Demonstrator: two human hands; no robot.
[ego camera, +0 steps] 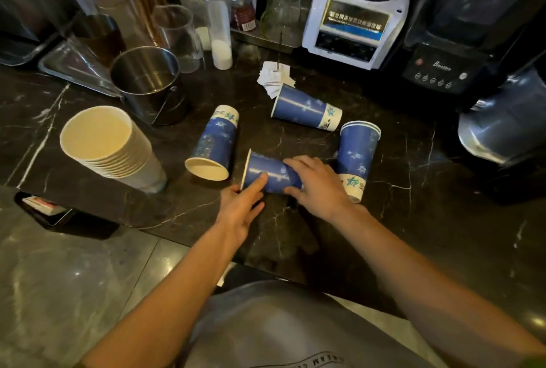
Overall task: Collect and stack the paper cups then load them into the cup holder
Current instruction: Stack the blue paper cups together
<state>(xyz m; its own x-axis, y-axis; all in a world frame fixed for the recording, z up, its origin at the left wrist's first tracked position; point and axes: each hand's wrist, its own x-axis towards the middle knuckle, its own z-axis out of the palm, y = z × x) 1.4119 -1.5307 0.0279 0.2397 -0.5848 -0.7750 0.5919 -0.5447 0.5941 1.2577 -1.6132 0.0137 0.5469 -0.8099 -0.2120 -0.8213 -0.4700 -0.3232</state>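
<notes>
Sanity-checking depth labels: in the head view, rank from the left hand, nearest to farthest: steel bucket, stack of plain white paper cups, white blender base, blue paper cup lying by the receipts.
From the left hand:
1. Stack of plain white paper cups, on its left at the counter edge.
2. Blue paper cup lying by the receipts, ahead and to the right. Too close to call against the stack.
3. Steel bucket, ahead-left.
4. White blender base, far back right.

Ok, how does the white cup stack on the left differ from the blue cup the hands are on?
The white cup stack is many plain cups nested together, standing with the mouth tilted up; the blue cup lies on its side, mouth to the left. The stack is untouched, while the left hand and right hand both touch the blue cup. Both rest on the dark marble counter.
</notes>
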